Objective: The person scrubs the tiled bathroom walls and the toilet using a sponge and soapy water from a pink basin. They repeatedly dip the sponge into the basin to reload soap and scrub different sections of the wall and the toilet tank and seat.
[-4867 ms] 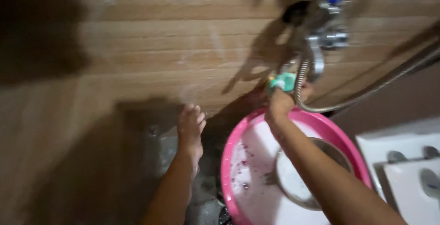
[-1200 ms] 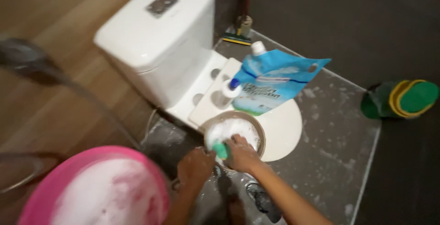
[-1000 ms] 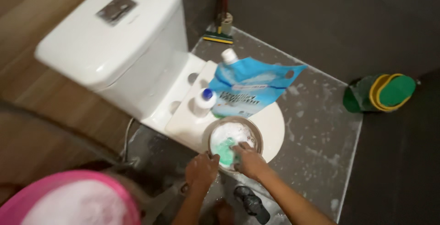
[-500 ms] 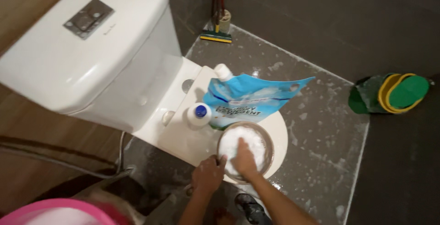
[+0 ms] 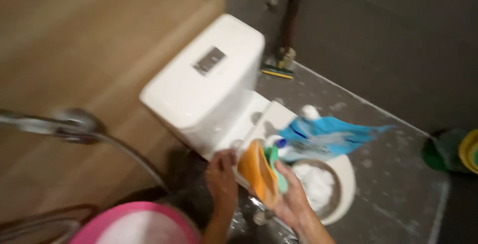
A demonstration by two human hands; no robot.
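My left hand (image 5: 221, 179) grips the left edge of an orange dish (image 5: 256, 174), which is held up on its side over the closed toilet lid (image 5: 343, 174). My right hand (image 5: 291, 201) presses a green sponge (image 5: 275, 162) against the dish's other side. Just right of my hands, a round bowl of white foam (image 5: 318, 187) rests on the lid. A blue refill pouch (image 5: 326, 137) lies behind the bowl, with a small white bottle with a blue cap (image 5: 279, 143) next to it. The picture is blurred.
The white toilet tank (image 5: 209, 80) stands behind my hands. A pink basin of suds (image 5: 139, 224) sits at the lower left, under a shower hose (image 5: 114, 142). A brush (image 5: 279, 67) leans in the far corner. Green and yellow items (image 5: 455, 152) lie on the grey floor at right.
Both hands have left the foam bowl and now hold an orange dish up with the sponge against it. The view swung left, bringing the basin and hose back in.
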